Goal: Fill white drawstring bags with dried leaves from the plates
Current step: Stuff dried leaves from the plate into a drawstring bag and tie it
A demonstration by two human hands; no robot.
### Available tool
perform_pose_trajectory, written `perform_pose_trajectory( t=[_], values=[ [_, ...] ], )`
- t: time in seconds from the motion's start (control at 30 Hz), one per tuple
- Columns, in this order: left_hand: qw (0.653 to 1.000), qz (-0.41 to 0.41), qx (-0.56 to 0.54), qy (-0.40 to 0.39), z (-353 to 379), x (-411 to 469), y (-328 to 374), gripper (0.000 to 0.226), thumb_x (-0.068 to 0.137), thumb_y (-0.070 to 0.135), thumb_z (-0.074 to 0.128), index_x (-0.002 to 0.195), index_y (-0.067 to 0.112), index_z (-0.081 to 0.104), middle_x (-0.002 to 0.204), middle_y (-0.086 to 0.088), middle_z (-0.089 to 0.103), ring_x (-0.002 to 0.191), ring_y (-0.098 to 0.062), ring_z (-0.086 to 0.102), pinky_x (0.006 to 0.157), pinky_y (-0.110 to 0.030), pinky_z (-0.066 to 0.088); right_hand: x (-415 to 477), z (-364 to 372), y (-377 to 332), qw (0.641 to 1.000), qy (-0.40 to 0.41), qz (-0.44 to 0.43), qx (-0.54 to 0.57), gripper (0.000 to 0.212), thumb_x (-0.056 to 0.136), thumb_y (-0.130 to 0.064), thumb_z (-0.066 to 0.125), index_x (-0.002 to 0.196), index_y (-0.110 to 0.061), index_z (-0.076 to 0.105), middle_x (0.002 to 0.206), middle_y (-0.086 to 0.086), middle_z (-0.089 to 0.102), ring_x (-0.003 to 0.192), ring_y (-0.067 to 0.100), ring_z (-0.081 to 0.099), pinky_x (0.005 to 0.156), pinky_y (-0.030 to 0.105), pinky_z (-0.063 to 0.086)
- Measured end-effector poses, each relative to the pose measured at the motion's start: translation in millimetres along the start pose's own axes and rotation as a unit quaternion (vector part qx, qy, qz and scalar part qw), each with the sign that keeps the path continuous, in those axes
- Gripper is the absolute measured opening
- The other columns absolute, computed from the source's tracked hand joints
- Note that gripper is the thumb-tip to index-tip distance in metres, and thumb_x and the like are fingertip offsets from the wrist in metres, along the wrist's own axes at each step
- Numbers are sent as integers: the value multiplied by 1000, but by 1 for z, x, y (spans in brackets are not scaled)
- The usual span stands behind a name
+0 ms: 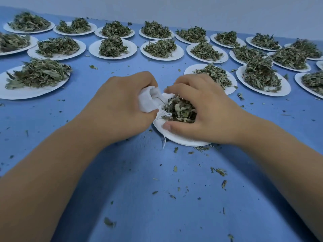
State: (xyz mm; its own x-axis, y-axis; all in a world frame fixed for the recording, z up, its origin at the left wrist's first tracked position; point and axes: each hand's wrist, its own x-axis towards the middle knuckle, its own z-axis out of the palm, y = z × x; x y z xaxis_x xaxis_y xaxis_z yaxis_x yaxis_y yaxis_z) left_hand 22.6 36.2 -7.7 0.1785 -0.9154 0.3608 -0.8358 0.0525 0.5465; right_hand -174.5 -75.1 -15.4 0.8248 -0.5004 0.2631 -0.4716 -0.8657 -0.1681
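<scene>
Two hands: left (120,105) grips bag (148,100), right (202,105) seemingly leaves (180,110).

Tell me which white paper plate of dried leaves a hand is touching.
The nearest white paper plate, under the right hand, whose fingers curl round its dried green leaves; every other plate sits untouched.

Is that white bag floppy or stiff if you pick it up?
Probably floppy: the bag crumples and folds where the left hand grips it. Likely light, since it looks like thin cloth. Its cord dangles loose over the plate rim, so it may trail or snag.
</scene>
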Motion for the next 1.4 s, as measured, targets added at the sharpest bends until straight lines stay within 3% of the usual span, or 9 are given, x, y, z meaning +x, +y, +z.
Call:
perform_pose_trajectory(
  t=[0.13, 0.27, 0.4, 0.57, 0.7, 0.87, 1.03, 1.2, 1.4],
  values=[
    [1000, -5, -8, -16, 1, -1, 0, 28, 72, 35, 67, 97, 39, 56, 83, 14, 63, 79, 0, 56, 60, -26, 46, -5, 4, -1, 996, -71, -2, 46, 69, 91, -73, 49, 146, -31, 44, 142, -9, 47, 132, 14, 40, 111, 41, 36],
    [999, -21, 3, -30, 4, -1, -1, 27, 73, 32, 69, 97, 37, 58, 81, 15, 63, 82, 3, 55, 57, -19, 42, -3, 5, -1, 995, -38, 6, 91, 41, 94, -54, 58, 124, -26, 61, 115, -9, 61, 108, 12, 52, 95, 32, 45],
    [999, -18, 23, -31, 6, -1, 1, 27, 75, 29, 70, 98, 36, 58, 81, 13, 63, 78, -4, 57, 63, -28, 49, 0, -6, -1, 992, 16, 27, 121, 29, 93, -46, 66, 114, -26, 65, 95, -19, 62, 90, 1, 56, 75, 4, 41],
    [994, 16, 104, -18, 8, 3, 11, 22, 76, 31, 62, 93, 36, 51, 75, 12, 53, 72, -20, 53, 58, -35, 42, 3, -28, -5, 979, 57, 24, 193, 27, 92, -46, 71, 112, -31, 60, 97, -9, 69, 84, 7, 66, 72, 19, 51],
    [980, 50, 192, -17, 10, 12, 19, 31, 79, 24, 61, 76, 31, 31, 67, 9, 39, 58, -7, 36, 49, -30, 21, 4, -31, -11, 959, 50, 26, 277, 29, 89, -48, 71, 105, -32, 53, 94, 5, 62, 70, 36, 57, 68, 52, 52],
    [986, 57, 158, -2, 12, 21, 23, 25, 77, 21, 65, 88, 27, 44, 66, 8, 42, 61, -16, 41, 52, -33, 27, 9, -26, -8, 956, 28, 39, 289, 18, 88, -38, 72, 98, -31, 59, 83, 9, 63, 63, 32, 52, 56, 44, 47],
    [987, 44, 153, -18, 23, 25, 25, 25, 76, 22, 66, 92, 25, 47, 68, 8, 45, 64, -9, 44, 51, -30, 29, 14, -20, -7, 929, -19, 101, 357, 15, 79, -35, 60, 93, -29, 62, 66, -16, 55, 57, 2, 47, 51, 16, 39],
    [991, 41, 125, 2, 30, 22, 22, 30, 72, 22, 69, 91, 25, 46, 64, 11, 41, 61, -10, 42, 51, -25, 30, 40, 1, 18, 928, -101, 168, 318, 32, 95, 3, 42, 99, -12, 70, 104, 11, 71, 79, 14, 53, 92, 39, 54],
    [995, 25, 98, 22, 33, 21, 21, 40, 70, 33, 61, 109, 25, 55, 71, 8, 53, 68, -24, 49, 58, -36, 40, 13, -15, -1, 908, -18, 129, 399, 24, 88, -39, 58, 97, -39, 36, 83, 6, 51, 63, 10, 45, 57, 31, 40]
  ],
)
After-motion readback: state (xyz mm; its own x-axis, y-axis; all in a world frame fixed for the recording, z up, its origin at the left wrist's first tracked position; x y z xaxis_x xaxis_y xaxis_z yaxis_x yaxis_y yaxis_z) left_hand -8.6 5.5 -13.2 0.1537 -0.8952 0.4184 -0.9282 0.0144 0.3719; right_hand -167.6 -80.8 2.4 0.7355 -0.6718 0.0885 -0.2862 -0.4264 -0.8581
